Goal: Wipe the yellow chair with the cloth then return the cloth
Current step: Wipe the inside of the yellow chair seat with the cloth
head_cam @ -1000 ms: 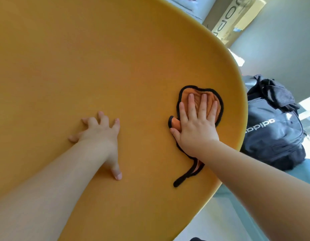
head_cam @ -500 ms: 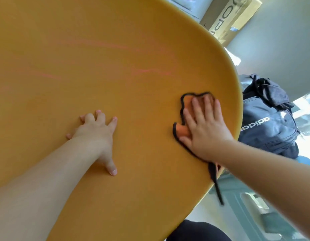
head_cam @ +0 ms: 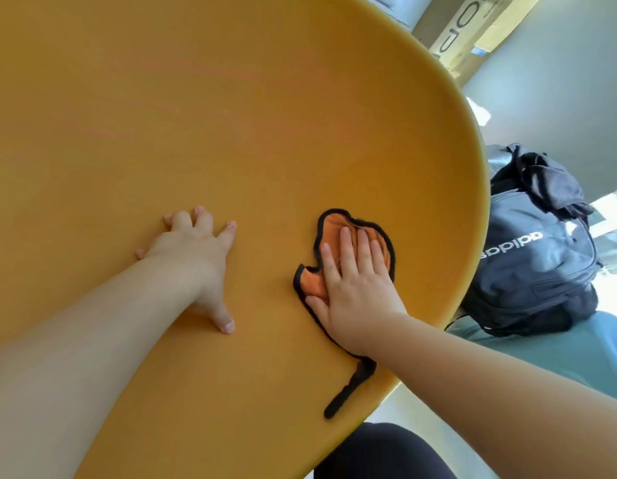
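Right hand (head_cam: 355,295) flat on cloth (head_cam: 333,230)

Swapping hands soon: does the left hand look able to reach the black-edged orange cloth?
Probably yes: left hand rests on the yellow chair beside the black-edged orange cloth, bare surface between, though the right hand presses it.

A: What is being shifted?
B: The cloth (head_cam: 331,233) is being slid back from the rim of the yellow chair (head_cam: 231,133) under the right hand (head_cam: 359,299); its dangling black tail (head_cam: 348,388) is being dragged back onto the seat.
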